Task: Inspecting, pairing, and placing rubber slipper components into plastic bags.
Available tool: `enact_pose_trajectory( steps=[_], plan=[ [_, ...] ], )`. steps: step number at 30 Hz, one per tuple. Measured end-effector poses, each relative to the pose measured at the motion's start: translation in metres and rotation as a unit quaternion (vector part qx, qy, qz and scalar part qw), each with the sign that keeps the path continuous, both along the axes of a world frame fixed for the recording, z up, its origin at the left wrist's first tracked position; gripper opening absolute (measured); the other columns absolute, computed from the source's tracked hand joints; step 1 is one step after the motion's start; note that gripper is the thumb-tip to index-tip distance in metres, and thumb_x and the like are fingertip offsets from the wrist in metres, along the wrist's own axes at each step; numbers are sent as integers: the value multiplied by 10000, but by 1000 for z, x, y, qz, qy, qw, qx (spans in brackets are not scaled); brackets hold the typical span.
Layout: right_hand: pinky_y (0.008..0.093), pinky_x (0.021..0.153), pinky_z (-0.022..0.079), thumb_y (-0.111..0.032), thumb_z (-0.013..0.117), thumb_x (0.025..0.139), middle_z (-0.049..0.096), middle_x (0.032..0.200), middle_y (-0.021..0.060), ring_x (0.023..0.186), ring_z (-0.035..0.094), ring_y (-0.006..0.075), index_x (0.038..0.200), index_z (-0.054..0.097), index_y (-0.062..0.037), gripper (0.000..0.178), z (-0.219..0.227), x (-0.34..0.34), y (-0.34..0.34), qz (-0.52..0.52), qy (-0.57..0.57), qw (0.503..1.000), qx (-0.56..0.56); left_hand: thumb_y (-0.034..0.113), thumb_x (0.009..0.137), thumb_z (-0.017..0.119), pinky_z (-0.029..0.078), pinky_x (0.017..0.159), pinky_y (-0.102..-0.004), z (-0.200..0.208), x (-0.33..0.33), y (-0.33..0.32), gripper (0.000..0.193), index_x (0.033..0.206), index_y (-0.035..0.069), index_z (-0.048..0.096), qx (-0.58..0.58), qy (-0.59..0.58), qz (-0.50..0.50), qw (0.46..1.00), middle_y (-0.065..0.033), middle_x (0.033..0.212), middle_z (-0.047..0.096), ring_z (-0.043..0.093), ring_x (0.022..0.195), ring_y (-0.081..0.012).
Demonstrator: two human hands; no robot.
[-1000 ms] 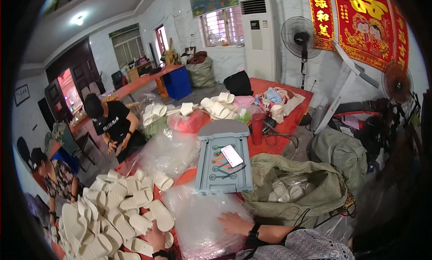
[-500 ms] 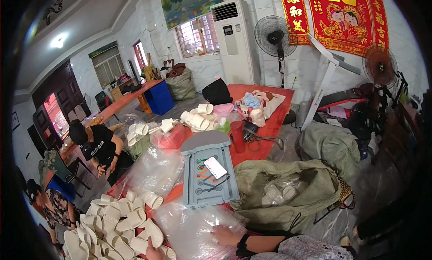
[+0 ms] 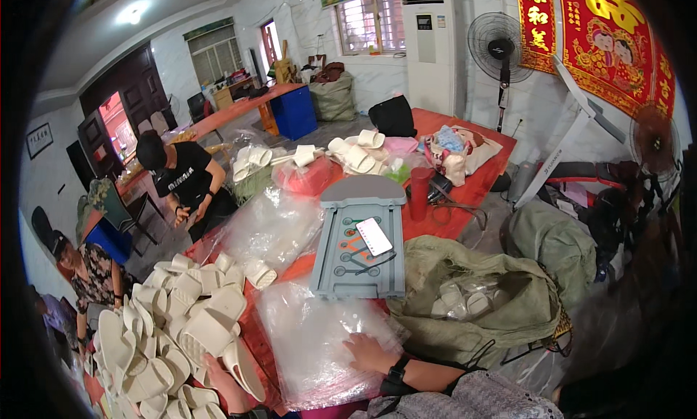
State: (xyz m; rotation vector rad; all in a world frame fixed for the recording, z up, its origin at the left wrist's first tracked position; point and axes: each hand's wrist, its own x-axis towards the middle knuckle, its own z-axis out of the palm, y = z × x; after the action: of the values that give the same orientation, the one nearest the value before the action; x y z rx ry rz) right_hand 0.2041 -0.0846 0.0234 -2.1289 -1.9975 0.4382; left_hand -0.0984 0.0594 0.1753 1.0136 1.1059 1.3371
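My right hand [image 3: 365,351] lies flat with fingers apart on a stack of clear plastic bags [image 3: 312,332] at the table's near edge; a black watch sits on its wrist. My left hand [image 3: 218,376] is at the bottom left, closed around a white slipper [image 3: 244,367] at the edge of a large heap of white slippers [image 3: 170,325]. Just beyond the bags lies a grey plastic tray [image 3: 361,234] with a phone [image 3: 375,236] on it.
An olive sack [image 3: 472,288] holding bagged slippers lies to the right. Crumpled clear plastic [image 3: 272,227], a red cup [image 3: 419,192] and more slippers [image 3: 356,150] cover the red table. A person in black [image 3: 181,179] and another seated person [image 3: 91,274] work at the left.
The view has shifted slightly between frames. My right hand stays on the plastic bags and my left hand stays at the slipper heap.
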Motion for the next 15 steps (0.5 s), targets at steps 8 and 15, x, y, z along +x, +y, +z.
enact_pose_trajectory(
  steps=[8, 15],
  plan=[
    [487, 1105, 321, -408, 793, 726, 331, 1501, 213, 1386, 329, 383, 1522, 249, -64, 1024, 115, -27, -11, 120, 186, 945, 240, 547, 1036, 280, 417, 1067, -428, -45, 68, -61, 681, 1394, -6, 455, -147, -313, -237, 908, -167, 1368, 547, 542, 1223, -315],
    [456, 1062, 385, -248, 769, 762, 383, 1469, 209, 1318, 430, 387, 1503, 287, -34, 910, 98, -28, -16, 108, 226, 937, 245, 352, 1074, 358, 525, 959, -381, -56, 101, -91, 439, 1325, 17, 487, -208, -374, -183, 885, -96, 1233, 621, 622, 1061, -206]
  ],
)
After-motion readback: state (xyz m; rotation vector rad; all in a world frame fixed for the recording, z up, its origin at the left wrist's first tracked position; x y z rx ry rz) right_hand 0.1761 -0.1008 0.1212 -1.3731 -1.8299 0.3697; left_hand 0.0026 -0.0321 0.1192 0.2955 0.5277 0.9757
